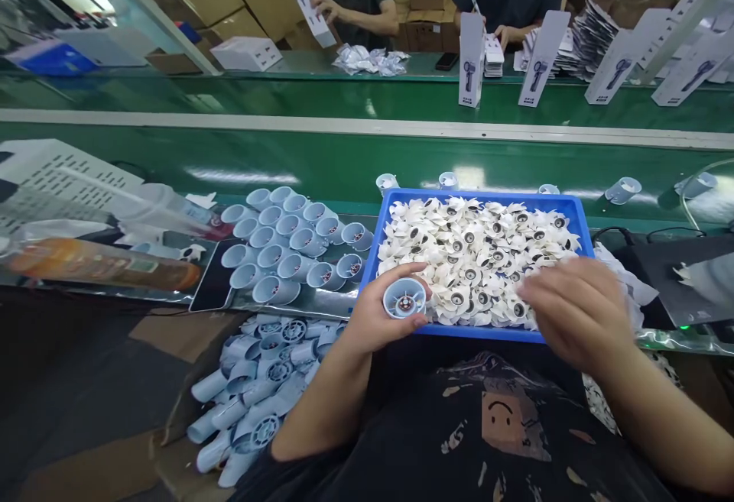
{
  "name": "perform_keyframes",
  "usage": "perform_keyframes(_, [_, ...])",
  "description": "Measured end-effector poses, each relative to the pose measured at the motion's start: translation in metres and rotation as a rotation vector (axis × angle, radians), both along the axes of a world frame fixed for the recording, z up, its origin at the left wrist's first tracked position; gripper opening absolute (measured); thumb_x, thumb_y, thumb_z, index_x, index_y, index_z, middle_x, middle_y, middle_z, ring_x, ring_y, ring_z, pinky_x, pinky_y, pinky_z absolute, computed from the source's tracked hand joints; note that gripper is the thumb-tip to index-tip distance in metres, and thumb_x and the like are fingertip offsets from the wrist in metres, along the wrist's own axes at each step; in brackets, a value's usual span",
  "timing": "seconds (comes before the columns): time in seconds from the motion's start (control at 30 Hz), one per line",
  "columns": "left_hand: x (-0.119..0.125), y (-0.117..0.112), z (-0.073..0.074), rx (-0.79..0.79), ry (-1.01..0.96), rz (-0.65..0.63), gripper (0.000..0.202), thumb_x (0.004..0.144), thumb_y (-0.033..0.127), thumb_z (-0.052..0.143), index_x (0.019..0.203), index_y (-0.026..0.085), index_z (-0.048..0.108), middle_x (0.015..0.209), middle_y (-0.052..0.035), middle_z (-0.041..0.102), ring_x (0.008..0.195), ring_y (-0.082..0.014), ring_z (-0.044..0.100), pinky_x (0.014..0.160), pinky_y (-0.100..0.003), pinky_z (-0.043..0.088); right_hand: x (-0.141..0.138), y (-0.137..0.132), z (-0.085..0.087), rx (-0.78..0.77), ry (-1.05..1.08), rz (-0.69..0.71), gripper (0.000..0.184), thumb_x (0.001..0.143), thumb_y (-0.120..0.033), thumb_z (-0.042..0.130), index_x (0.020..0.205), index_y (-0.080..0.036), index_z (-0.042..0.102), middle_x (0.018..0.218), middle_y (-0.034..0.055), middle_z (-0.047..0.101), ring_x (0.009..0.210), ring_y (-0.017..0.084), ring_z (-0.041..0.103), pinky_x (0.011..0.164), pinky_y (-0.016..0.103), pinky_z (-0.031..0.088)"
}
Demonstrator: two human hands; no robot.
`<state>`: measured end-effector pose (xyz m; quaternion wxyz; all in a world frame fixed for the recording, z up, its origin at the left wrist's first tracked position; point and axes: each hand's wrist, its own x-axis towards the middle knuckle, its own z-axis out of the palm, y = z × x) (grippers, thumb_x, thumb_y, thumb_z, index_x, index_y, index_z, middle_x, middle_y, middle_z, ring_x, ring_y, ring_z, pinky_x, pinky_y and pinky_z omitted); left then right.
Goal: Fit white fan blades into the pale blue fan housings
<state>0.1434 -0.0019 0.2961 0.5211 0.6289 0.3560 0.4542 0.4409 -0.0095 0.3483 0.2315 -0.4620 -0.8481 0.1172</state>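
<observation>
My left hand [375, 311] is wrapped round a light-blue cylindrical fan housing [404, 298], its round opening toward me and a reddish-brown part showing inside. Over the right front of a blue tray [585, 238] hovers my right hand [576, 307], smeared by motion, so whether its fingers hold anything is unclear. White fan impellers [470, 257] with dark round centres fill the tray in a loose heap. Left of the tray, several similar blue housings [287, 246] stand close together with their openings up. More blue housings [258, 387] lie jumbled in a cardboard box below the bench edge.
Small blue housings [622, 190] sit on the green belt [321, 147] behind the tray. At left lie an orange bottle [103, 261] and a white perforated basket [63, 181]. Two people across the line handle white boxes [471, 63]. A dark device [682, 273] stands at right.
</observation>
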Motion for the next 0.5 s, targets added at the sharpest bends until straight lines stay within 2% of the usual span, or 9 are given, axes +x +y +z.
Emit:
perform_keyframes(0.07, [-0.002,-0.001,0.0,0.011,-0.039,0.068,0.063,0.066,0.048,0.084,0.117,0.019,0.059,0.085,-0.0061,0.071,0.074,-0.0206,0.068,0.065,-0.032,0.056,-0.024,0.02,-0.01,0.031,-0.136,0.052,0.026,0.095,-0.007,0.053,0.117,-0.015,0.064,0.121,0.0119,0.06,0.111,0.029,0.054,0.096,0.052,0.046])
perform_keyframes(0.13, [0.0,-0.002,-0.002,0.005,-0.072,0.142,0.06,0.066,0.049,0.084,0.112,0.02,0.058,0.086,-0.0058,0.071,0.075,-0.0205,0.068,0.067,-0.032,0.055,-0.051,0.038,-0.015,0.057,-0.248,0.124,0.038,0.091,0.001,0.05,0.124,-0.014,0.062,0.128,0.011,0.057,0.117,0.03,0.051,0.099,0.05,0.044])
perform_keyframes(0.2, [0.002,-0.002,-0.005,-0.015,-0.086,0.198,0.06,0.065,0.048,0.084,0.109,0.02,0.055,0.087,-0.0054,0.071,0.077,-0.0204,0.068,0.069,-0.031,0.055,-0.076,0.052,-0.016,0.07,-0.341,0.203,0.04,0.093,0.0,0.05,0.127,-0.017,0.062,0.135,0.0079,0.053,0.123,0.029,0.047,0.103,0.046,0.041])
perform_keyframes(0.3, [0.0,-0.004,-0.011,-0.049,-0.091,0.244,0.064,0.063,0.046,0.086,0.11,0.021,0.051,0.09,-0.005,0.07,0.081,-0.0205,0.068,0.073,-0.032,0.054,-0.1,0.064,-0.014,0.056,-0.477,0.265,0.026,0.094,-0.003,0.051,0.106,-0.015,0.07,0.123,0.0092,0.06,0.116,0.03,0.051,0.096,0.043,0.043])
perform_keyframes(0.37, [-0.004,-0.007,-0.014,-0.08,-0.09,0.266,0.066,0.063,0.044,0.086,0.112,0.021,0.049,0.094,-0.005,0.069,0.082,-0.0195,0.067,0.075,-0.032,0.054,-0.106,0.067,-0.015,0.036,-0.546,0.221,0.023,0.091,-0.001,0.051,0.094,-0.013,0.071,0.107,0.0116,0.063,0.104,0.03,0.055,0.085,0.041,0.045])
perform_keyframes(0.5, [-0.011,-0.012,-0.017,-0.127,-0.012,0.285,0.06,0.065,0.038,0.085,0.111,0.021,0.051,0.104,-0.0069,0.067,0.085,-0.02,0.066,0.077,-0.032,0.053,-0.112,0.069,-0.022,-0.009,-0.572,0.004,0.02,0.085,0.002,0.053,0.095,-0.009,0.067,0.092,0.0117,0.061,0.086,0.028,0.058,0.073,0.037,0.045])
